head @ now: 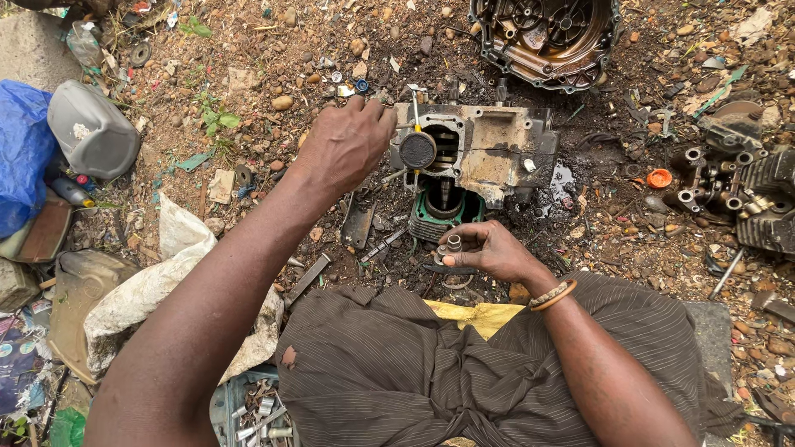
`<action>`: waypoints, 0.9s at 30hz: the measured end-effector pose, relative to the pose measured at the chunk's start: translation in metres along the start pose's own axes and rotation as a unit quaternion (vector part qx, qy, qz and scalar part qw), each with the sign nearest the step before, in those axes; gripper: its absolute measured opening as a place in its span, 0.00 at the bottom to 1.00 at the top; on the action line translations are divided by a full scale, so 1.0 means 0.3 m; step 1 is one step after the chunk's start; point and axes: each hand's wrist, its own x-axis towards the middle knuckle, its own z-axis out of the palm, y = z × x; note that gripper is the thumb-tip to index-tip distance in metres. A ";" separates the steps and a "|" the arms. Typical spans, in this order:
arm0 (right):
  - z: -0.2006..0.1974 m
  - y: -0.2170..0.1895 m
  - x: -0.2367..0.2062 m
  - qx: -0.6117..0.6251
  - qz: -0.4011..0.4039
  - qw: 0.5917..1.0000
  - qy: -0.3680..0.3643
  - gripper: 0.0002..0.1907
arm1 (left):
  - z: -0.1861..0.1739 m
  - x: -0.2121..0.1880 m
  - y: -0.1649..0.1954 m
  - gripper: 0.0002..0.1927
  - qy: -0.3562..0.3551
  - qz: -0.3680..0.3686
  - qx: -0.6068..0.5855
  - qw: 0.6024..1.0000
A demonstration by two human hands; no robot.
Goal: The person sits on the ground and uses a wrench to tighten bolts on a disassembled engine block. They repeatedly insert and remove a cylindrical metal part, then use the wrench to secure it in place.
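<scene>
A grimy metal engine case [484, 149] lies on the oily dirt in front of me, with a green-gasketed cylinder [443, 213] below it. My left hand [346, 145] is closed around a tool with a round black head [417, 150] that rests against the case's left opening. Nearer to me, my right hand [489, 248] pinches a small metal sleeve-like part [453, 243] between its fingers, just under the cylinder. A beaded bracelet [552, 295] circles my right wrist.
An open engine cover [546, 33] sits at top centre. Cylinder heads and dark engine parts [745, 194] crowd the right. A grey plastic jug [89, 128] and blue bag [23, 141] lie left, a white sack [157, 281] beside my knee, and a crate of bolts [257, 410] below.
</scene>
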 end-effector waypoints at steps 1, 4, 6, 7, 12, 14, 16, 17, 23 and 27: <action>0.000 0.000 0.000 -0.016 0.007 1.000 0.001 0.21 | -0.003 0.003 0.000 0.14 -0.058 0.002 0.002 0.998; 0.001 0.000 0.000 0.010 -0.011 1.000 -0.003 0.21 | -0.008 0.014 0.002 0.22 -0.249 -0.074 -0.094 0.961; 0.002 -0.001 0.000 0.024 -0.020 0.999 -0.006 0.21 | -0.008 0.020 0.002 0.22 -0.222 -0.081 -0.116 0.965; 0.003 -0.001 0.001 0.033 -0.022 0.999 -0.007 0.21 | -0.007 0.020 0.001 0.20 -0.131 -0.050 -0.090 0.986; 0.003 -0.003 0.001 0.013 0.002 1.000 -0.009 0.21 | -0.001 0.013 0.001 0.17 -0.204 -0.023 -0.055 0.977; 0.003 -0.003 0.001 0.012 -0.007 1.000 -0.010 0.21 | -0.001 0.015 0.004 0.23 -0.283 -0.096 -0.139 0.944; 0.002 -0.003 0.001 0.032 -0.010 0.999 -0.010 0.21 | -0.002 0.018 0.006 0.23 -0.148 -0.063 -0.098 0.982; 0.001 -0.002 0.002 0.023 -0.004 1.000 -0.007 0.21 | -0.002 0.020 0.007 0.23 -0.079 -0.045 -0.078 0.993; 0.002 0.000 0.005 -0.005 -0.012 1.000 -0.009 0.21 | -0.004 0.020 0.010 0.25 -0.281 -0.085 -0.126 0.948; 0.004 0.001 0.006 0.015 -0.007 1.000 -0.005 0.22 | 0.001 0.014 0.019 0.22 -0.114 -0.036 -0.052 0.991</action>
